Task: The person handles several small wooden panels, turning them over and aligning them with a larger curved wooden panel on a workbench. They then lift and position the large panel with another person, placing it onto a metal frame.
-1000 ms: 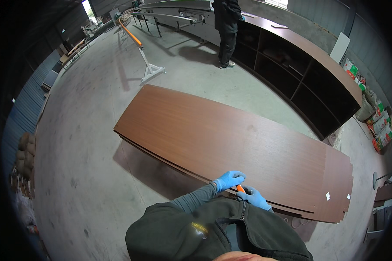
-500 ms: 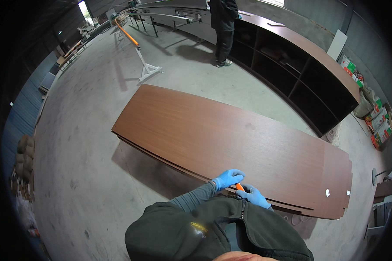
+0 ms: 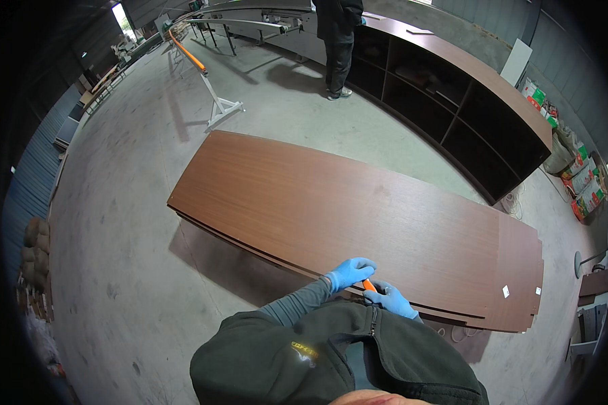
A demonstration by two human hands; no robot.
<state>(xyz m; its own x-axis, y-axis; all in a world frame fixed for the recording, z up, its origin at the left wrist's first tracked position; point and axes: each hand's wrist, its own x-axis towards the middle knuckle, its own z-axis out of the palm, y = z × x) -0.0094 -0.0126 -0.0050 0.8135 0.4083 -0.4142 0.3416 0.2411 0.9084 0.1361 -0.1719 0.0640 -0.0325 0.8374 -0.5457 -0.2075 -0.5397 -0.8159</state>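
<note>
Both my hands, in blue gloves, are close together above the near edge of a stack of brown wood-grain boards (image 3: 331, 209). Between them is a small, narrow orange tool (image 3: 369, 285), its exact kind too small to make out. My left hand (image 3: 350, 272) is closed at its upper end. At the lower end, my right hand (image 3: 393, 301) has its fingers closed around it. Gloves hide the rest of the tool. Two small white labels, including one label (image 3: 505, 291), lie at the right end of the top board.
A long open-fronted cabinet (image 3: 452, 61) with black compartments stands beyond the boards. A person (image 3: 338, 47) in dark clothes stands at its left end. An orange-topped stand (image 3: 217, 104) is on the floor at far left. Printed sacks (image 3: 583, 179) lie by the right wall.
The view has shifted slightly, so the boards and cabinet sit a little further left and higher. My hands stay together on the orange tool, with little visible movement.
</note>
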